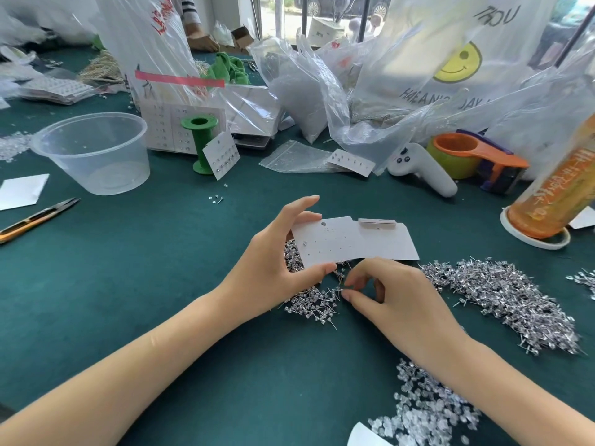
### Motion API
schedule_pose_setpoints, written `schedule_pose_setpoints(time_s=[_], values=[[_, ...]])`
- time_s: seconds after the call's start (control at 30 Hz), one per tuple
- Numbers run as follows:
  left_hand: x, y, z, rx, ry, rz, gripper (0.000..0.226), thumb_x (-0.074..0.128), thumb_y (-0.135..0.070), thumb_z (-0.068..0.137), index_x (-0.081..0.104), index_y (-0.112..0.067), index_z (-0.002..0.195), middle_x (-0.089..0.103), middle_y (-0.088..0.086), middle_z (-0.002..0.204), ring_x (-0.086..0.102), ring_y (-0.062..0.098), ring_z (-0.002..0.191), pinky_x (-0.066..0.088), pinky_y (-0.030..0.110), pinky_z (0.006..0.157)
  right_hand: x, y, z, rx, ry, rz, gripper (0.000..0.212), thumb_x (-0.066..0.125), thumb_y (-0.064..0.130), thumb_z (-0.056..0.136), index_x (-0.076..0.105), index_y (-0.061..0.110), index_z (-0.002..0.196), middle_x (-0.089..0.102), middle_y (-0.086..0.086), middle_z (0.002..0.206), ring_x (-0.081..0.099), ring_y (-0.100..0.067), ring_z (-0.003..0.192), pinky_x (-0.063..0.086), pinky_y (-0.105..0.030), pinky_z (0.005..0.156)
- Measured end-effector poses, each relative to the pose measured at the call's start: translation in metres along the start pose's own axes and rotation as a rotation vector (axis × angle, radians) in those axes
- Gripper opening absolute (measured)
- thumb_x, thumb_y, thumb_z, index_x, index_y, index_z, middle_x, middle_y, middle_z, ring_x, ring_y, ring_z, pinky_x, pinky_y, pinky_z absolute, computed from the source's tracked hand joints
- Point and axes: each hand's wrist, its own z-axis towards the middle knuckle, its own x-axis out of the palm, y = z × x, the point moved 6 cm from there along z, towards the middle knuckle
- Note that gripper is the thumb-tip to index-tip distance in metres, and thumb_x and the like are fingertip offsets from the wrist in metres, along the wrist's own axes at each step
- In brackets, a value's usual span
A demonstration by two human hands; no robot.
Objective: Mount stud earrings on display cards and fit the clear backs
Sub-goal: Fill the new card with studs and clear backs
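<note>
A white display card (354, 241) is held above the green bench (161, 284) in the left hand (277, 262), its grip closed on the card's left edge. Just right, the right hand (396, 297) is lowered over scattered stud earrings (312, 304), fingertips (346, 294) narrowly pinched; whether a stud is held cannot be told.

Both forearms are bare and reach forward from the lower corners, converging toward the middle. The left hand (273, 252) is raised, its thumb below and its fingers (301, 204) above, pinching a card by its left end. The right hand (396, 294) is lower, palm down, with thumb and index finger curled together; it seems to pinch something tiny, but this is not clear.
</note>
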Motion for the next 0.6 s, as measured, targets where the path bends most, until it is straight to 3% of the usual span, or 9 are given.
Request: schedule_pose_setpoints(time_s=[0.27,0.43,0.6], values=[[0.000,0.000,0.000,0.011,0.012,0.010,0.081,0.079,-0.030,0.073,0.032,-0.035,0.139,0.057,-0.012,0.125,0.054,0.005,0.117,0.040,0.027,0.103,-0.001,0.006,0.000,-0.016,0.003,0.003,0.009,0.073,0.024,0.081,0.069,0.031,0.076,0.055,0.024,0.064,0.049,0.005,0.066,0.030,-0.012,0.059],[0.002,-0.005,-0.002,0.031,0.059,0.038,0.083,0.077,-0.038,0.072,0.030,-0.037,0.141,0.056,-0.012,0.127,0.052,0.004,0.120,0.040,0.029,0.104,-0.033,0.020,-0.001,-0.106,-0.131,0.366,0.022,0.077,0.007,0.075,0.068,0.026,0.068,0.057,0.019,0.056,0.044,-0.001,0.050,0.033,-0.008,0.051],[0.011,-0.011,-0.008,0.051,0.132,0.039,0.086,0.078,-0.036,0.073,0.026,-0.039,0.142,0.057,-0.013,0.127,0.051,0.002,0.121,0.039,0.029,0.104,-0.041,0.030,0.007,-0.152,-0.207,0.228,0.022,0.075,0.002,0.074,0.069,0.023,0.071,0.052,0.018,0.054,0.046,-0.001,0.052,0.033,-0.007,0.053]])
